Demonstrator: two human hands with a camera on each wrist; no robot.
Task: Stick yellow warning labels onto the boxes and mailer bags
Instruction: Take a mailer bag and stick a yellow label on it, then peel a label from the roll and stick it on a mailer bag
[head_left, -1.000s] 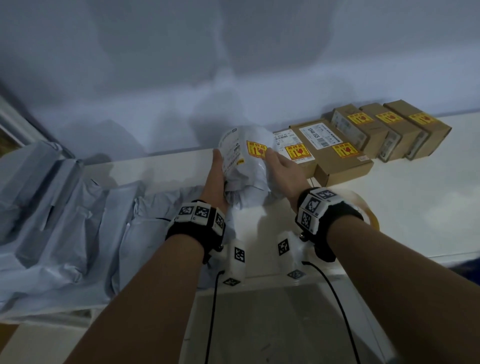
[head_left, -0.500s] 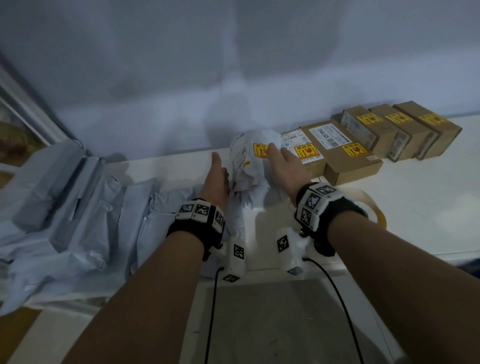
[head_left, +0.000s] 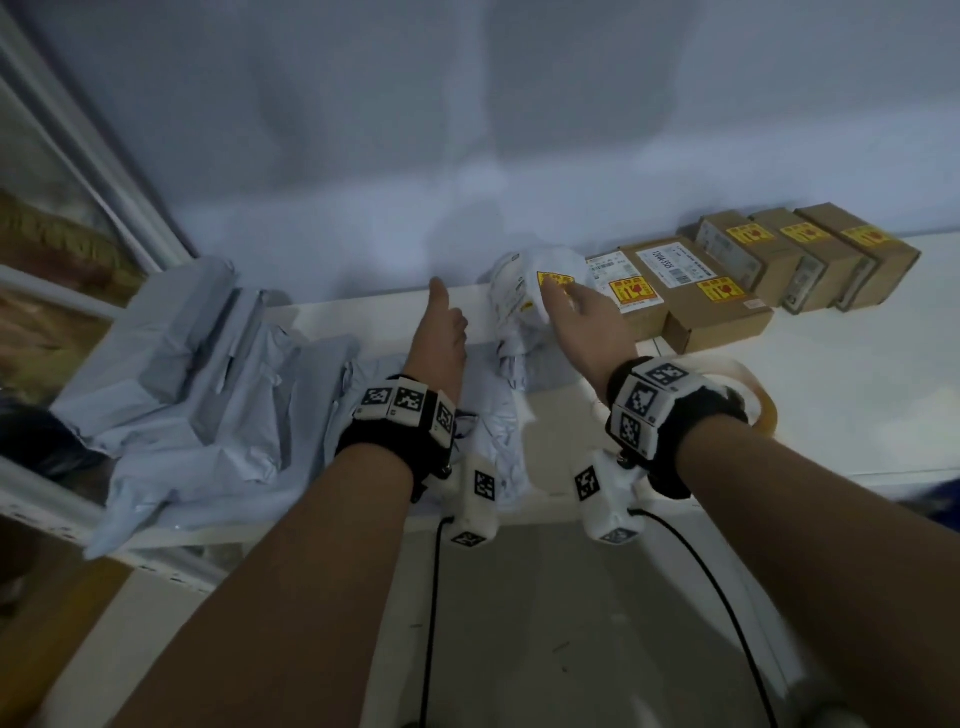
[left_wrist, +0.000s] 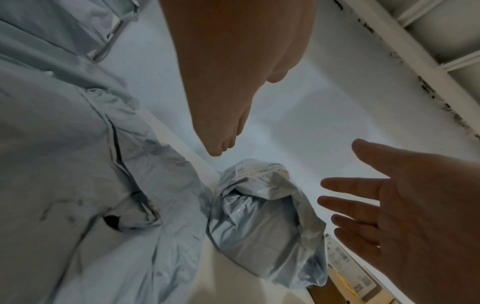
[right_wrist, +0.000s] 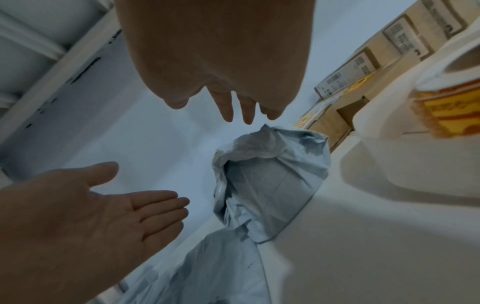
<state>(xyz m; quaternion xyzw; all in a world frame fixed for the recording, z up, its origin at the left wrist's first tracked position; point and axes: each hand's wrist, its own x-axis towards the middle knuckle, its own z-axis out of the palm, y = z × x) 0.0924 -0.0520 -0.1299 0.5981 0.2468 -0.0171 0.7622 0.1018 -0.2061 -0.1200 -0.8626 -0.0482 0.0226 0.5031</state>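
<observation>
A stuffed grey mailer bag (head_left: 519, 306) (left_wrist: 262, 222) (right_wrist: 267, 185) stands against the wall, a yellow warning label (head_left: 555, 280) on its upper face. My left hand (head_left: 439, 322) (left_wrist: 221, 115) hangs open a little to its left, touching nothing. My right hand (head_left: 582, 312) (right_wrist: 233, 111) hovers open just right of the bag, fingers straight, close to the label; I cannot tell whether they touch it. Cardboard boxes (head_left: 696, 291) with yellow labels line the wall to the right.
Flat and filled grey mailer bags (head_left: 208, 389) lie heaped on the white table (head_left: 857, 405) at the left. A roll of yellow labels (head_left: 758, 400) (right_wrist: 446, 107) sits behind my right wrist. A window frame (head_left: 88, 171) rises at far left.
Both hands have let go of the labelled mailer bag, which now stands by itself at the wall. The left hand has drawn back to the left, the right hand has lifted off.
</observation>
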